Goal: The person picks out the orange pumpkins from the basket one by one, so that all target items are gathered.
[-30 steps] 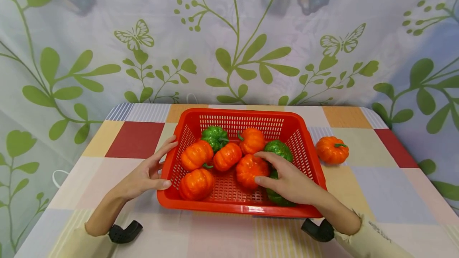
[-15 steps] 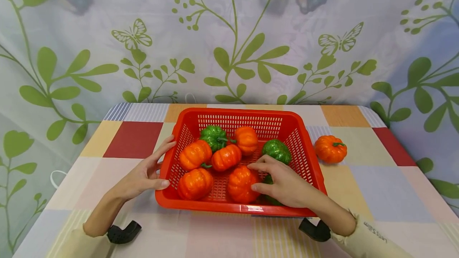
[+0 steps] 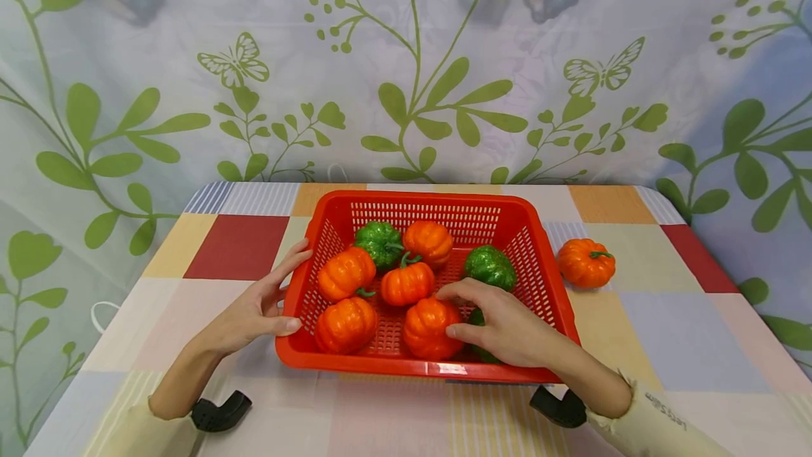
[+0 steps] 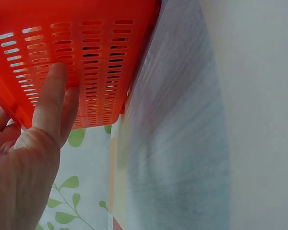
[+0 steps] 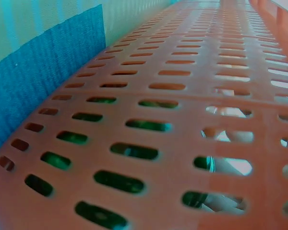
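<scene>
The left hand [image 3: 256,307] lay spread against the red basket [image 3: 393,365]; the right hand [image 3: 514,326] pinched an orange pumpkin [image 3: 426,330], whose glossy skin might slip from light fingertips

Pumpkins [image 3: 407,284] in basket [image 3: 419,368] on table [image 3: 691,333], lone pumpkin [image 3: 585,264] at right

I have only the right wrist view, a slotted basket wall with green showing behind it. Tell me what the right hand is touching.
Observer: The head view shows the right hand touching the right side of an orange pumpkin near the front rim of the red basket.
Operator: Locate the left hand for me.
Observer: The left hand is at the basket's left side, touching it.
Operator: Report any pumpkin outside the basket.
Observer: One lone pumpkin, also orange, sits on the checked cloth just beyond the basket's right side.
</scene>
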`<state>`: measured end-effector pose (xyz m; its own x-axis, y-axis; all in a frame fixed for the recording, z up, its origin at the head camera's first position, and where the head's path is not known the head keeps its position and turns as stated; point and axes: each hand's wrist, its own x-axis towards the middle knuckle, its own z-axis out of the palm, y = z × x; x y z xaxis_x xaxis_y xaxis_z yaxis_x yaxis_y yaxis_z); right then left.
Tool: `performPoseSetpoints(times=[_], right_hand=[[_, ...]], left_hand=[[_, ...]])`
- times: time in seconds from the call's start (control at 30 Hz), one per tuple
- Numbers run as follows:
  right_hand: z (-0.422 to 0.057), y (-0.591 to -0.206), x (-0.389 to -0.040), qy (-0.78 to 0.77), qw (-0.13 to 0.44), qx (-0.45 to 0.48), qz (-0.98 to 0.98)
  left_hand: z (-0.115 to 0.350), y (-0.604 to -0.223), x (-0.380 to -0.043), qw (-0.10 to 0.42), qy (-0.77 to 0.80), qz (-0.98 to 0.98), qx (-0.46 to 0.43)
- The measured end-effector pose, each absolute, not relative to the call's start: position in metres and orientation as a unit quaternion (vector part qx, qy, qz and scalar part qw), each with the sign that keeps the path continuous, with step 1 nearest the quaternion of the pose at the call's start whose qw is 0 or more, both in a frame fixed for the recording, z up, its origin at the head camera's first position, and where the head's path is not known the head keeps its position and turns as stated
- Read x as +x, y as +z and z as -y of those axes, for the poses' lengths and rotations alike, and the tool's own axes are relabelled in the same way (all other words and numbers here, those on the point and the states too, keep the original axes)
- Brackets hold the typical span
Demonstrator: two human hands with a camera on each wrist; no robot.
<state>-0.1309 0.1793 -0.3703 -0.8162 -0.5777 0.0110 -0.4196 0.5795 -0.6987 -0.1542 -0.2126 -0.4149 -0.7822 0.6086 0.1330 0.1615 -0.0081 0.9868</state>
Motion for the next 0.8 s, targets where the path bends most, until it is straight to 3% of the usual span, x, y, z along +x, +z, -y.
performPoseSetpoints(times=[0.47, 0.8], right_hand=[[-0.1786, -0.3694, -0.1285, -0.33, 0.12, -0.298, -0.887], [-0.1789, -0.3693, -0.1256, -0.365, 0.06, -0.285, -0.884]], left_hand=[[0.2131, -0.4149, -0.1552, 0.173, 0.652, -0.683, 0.28], [0.2133, -0.4164, -0.1548, 0.177, 0.655, -0.679, 0.279]])
